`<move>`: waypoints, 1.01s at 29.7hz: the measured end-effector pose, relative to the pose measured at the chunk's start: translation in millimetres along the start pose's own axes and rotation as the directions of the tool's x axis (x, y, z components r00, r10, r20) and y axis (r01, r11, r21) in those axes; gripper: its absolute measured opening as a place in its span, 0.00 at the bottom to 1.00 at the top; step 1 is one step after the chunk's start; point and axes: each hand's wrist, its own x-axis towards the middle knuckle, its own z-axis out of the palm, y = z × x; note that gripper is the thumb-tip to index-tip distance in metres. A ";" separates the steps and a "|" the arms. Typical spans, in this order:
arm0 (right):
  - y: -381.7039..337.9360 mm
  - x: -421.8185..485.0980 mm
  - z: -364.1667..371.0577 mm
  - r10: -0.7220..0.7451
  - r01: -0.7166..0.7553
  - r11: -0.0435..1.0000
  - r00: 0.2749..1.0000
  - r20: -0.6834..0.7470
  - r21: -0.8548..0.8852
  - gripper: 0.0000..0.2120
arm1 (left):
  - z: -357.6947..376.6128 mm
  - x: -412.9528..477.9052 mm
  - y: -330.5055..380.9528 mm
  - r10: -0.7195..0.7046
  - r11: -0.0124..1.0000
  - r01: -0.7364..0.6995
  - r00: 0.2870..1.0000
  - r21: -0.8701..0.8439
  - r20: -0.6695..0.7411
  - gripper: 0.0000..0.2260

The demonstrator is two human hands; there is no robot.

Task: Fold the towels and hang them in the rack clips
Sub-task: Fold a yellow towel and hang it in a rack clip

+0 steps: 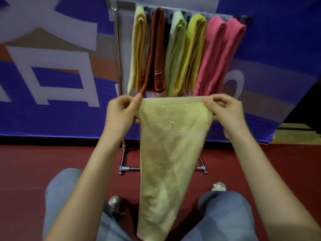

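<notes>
A pale yellow towel (171,145) hangs lengthwise between my hands, its lower end down between my knees. My left hand (121,113) pinches its top left corner and my right hand (225,112) pinches its top right corner, so the top edge is stretched level. Just behind it stands the metal rack (118,49) with several folded towels hanging from its top clips: a pale yellow one (139,49), a brown one (155,53), a light green one (175,54), a mustard one (192,53) and two pink ones (218,56). The clips themselves are blurred.
A blue banner with white and orange shapes (52,75) covers the wall behind the rack. The rack's chrome feet (125,168) rest on the dark red floor (34,162). My jeans-clad legs (224,216) and shoes (115,202) are at the bottom.
</notes>
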 end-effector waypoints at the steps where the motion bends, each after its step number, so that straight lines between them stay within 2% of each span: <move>1: 5.8 -2.1 0.8 0.026 -0.026 1.000 1.000 0.005 0.010 0.09 | 1.2 -2.2 -1.6 -0.030 0.999 0.030 1.000 -0.020 0.001 0.13; 8: 52.5 -7.9 12.4 0.208 -0.203 0.978 0.974 -0.094 0.054 0.10 | 25.5 -16.0 -40.2 -0.171 0.984 0.165 0.981 -0.072 -0.093 0.13; 11: 79.9 -4.2 17.5 0.275 -0.269 0.961 0.952 -0.134 0.066 0.10 | 35.6 -15.0 -70.6 -0.231 0.973 0.229 0.966 -0.036 -0.115 0.14; 16: 115.7 -5.8 31.4 0.349 -0.336 0.936 0.921 -0.172 0.100 0.10 | 52.4 -18.9 -107.5 -0.224 0.967 0.242 0.957 0.081 -0.187 0.12; 18: 124.4 -7.0 38.3 0.382 -0.366 0.923 0.905 -0.184 0.116 0.09 | 59.4 -22.7 -114.6 -0.227 0.965 0.249 0.949 0.079 -0.220 0.12; 24: 146.1 -22.4 74.7 0.448 -0.432 0.891 0.885 -0.126 0.139 0.08 | 92.7 -32.2 -131.3 -0.323 0.944 0.328 0.906 -0.028 -0.274 0.10; 30: 144.7 -42.8 98.4 0.435 -0.430 0.870 0.900 0.033 0.241 0.07 | 106.3 -47.7 -141.0 -0.348 0.936 0.328 0.914 -0.125 -0.208 0.08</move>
